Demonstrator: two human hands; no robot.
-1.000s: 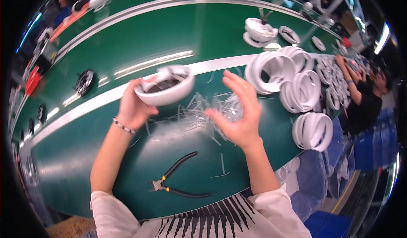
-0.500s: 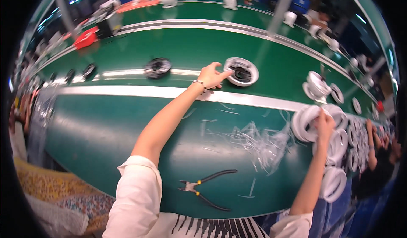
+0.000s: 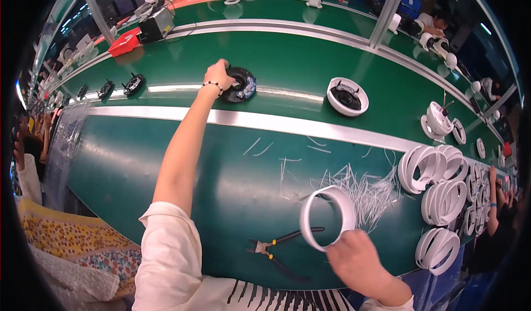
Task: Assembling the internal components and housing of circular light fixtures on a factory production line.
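Reaching far out over the green belt, the left hand has its fingers closed on the rim of a round black disc-shaped part with blue and white bits inside; the arm is fully stretched. Grasp looks like a pinch on the near-left edge, not a full wrap.

Head view, right side: the right hand sits close to the body, clenched on the lower edge of a wide white plastic ring, held upright on its edge. Black-handled pliers lie on the table just left of that hand. A heap of thin white cut strips lies just beyond the ring.

Further right of the right hand: stacks of matching white rings. Beyond the ring, past the pale strip, a white round housing with a dark insert sits on the belt, well right of the left hand.

Judgement: pick-up step, both parts in hand but well apart. Next move probably needs the black disc drawn back toward the ring without snagging the strips.
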